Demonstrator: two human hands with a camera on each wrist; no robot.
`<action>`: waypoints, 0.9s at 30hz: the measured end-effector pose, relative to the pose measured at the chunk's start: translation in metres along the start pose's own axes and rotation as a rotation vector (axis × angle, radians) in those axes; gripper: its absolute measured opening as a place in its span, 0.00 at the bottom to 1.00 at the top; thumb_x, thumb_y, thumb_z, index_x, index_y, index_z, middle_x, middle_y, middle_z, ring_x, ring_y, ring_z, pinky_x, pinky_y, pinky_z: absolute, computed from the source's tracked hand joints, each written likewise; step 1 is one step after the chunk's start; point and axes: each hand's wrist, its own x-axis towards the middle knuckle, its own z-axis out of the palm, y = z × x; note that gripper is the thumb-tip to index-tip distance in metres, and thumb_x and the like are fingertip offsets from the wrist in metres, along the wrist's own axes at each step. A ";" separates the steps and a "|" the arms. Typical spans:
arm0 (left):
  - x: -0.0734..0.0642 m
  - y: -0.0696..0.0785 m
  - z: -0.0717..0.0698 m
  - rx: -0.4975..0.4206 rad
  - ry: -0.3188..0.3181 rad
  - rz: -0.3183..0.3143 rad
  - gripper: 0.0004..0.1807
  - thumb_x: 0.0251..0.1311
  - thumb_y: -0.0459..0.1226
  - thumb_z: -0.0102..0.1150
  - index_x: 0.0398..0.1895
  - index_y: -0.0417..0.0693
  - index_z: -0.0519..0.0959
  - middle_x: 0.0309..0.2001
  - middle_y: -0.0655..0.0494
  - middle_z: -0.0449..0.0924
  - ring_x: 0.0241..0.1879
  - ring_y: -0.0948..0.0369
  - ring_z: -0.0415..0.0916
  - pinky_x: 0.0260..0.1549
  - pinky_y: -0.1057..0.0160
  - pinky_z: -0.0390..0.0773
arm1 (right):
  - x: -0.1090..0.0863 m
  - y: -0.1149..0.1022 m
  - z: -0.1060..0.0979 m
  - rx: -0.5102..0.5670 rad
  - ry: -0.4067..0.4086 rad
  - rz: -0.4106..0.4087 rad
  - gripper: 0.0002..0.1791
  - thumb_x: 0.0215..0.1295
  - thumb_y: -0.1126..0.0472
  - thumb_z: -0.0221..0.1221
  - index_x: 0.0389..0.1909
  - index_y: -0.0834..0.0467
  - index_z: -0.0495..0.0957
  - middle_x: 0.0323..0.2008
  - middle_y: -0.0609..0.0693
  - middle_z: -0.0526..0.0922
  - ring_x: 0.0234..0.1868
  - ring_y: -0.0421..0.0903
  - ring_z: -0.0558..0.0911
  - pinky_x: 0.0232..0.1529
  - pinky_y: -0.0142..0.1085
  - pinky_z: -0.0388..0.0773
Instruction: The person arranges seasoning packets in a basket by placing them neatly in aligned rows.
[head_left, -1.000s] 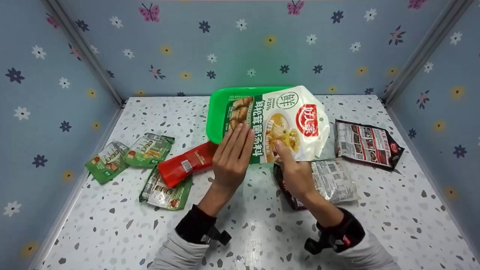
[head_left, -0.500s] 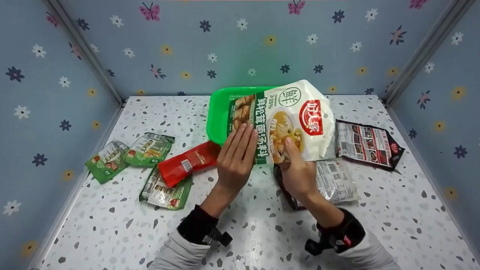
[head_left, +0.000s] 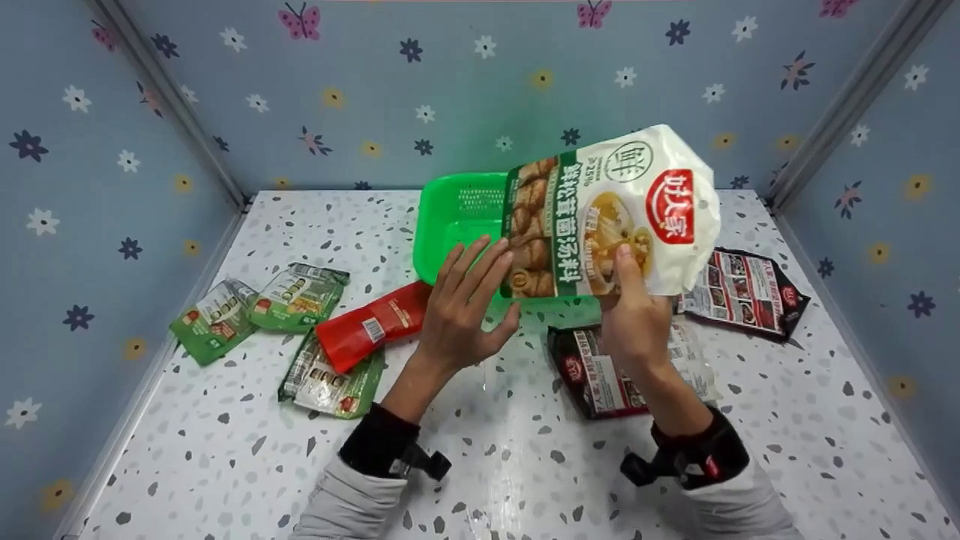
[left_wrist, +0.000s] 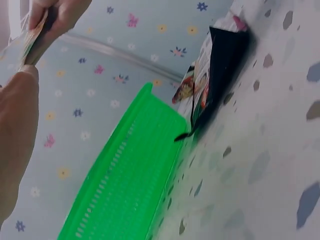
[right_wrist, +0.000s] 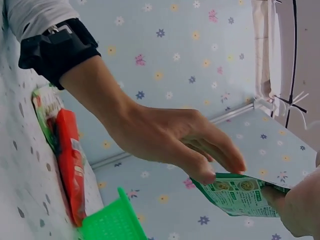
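Pale blue walls point(head_left: 375, 97), printed with flowers and butterflies, enclose a white, grey-speckled tabletop point(head_left: 502, 465). The right hand point(head_left: 637, 330) holds a white-and-green soup seasoning packet point(head_left: 607, 217) along its near edge, thumb flat on the printed front; the packet is tilted and raised off the tabletop. The left hand point(head_left: 465, 315) is relaxed and spread, its fingers extended and its thumb apart, the fingertips at the packet's left edge; whether they touch it cannot be told. Beyond the left hand stands a green plastic basket point(head_left: 450, 232), partly covered from view by the packet. Just left of the same hand, a red packet point(head_left: 375, 326) lies across a green packet point(head_left: 330, 382); farther left, two more green-and-white packets point(head_left: 300, 296) overlap. Beneath the right hand and wrist lies a black-and-red packet point(head_left: 592, 375), partly hidden by them. To the right of that hand, a second dark-edged packet point(head_left: 750, 292) rests flat. Black straps point(head_left: 379, 442) encircle both wrists, above grey sleeves point(head_left: 352, 495).
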 end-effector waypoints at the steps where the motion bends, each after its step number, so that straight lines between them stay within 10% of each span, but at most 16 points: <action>1: -0.003 -0.005 0.000 -0.005 -0.015 -0.019 0.36 0.67 0.43 0.75 0.77 0.40 0.79 0.75 0.42 0.83 0.79 0.44 0.75 0.87 0.42 0.66 | 0.005 -0.003 -0.002 -0.011 0.012 -0.019 0.27 0.89 0.69 0.43 0.84 0.56 0.60 0.71 0.57 0.81 0.63 0.49 0.87 0.66 0.43 0.90; 16: -0.043 -0.052 0.000 0.006 -0.554 -0.343 0.25 0.85 0.50 0.60 0.72 0.45 0.83 0.69 0.46 0.89 0.71 0.46 0.83 0.81 0.38 0.72 | 0.038 -0.026 -0.027 -0.043 0.088 -0.153 0.29 0.90 0.69 0.43 0.86 0.56 0.54 0.74 0.61 0.76 0.71 0.56 0.82 0.72 0.46 0.86; 27: -0.051 -0.055 0.011 0.062 -0.526 -0.347 0.18 0.86 0.45 0.59 0.67 0.46 0.86 0.60 0.48 0.93 0.59 0.48 0.87 0.71 0.46 0.77 | 0.037 -0.027 -0.027 -0.055 0.059 -0.162 0.29 0.89 0.69 0.45 0.85 0.55 0.56 0.73 0.62 0.77 0.72 0.59 0.82 0.73 0.49 0.86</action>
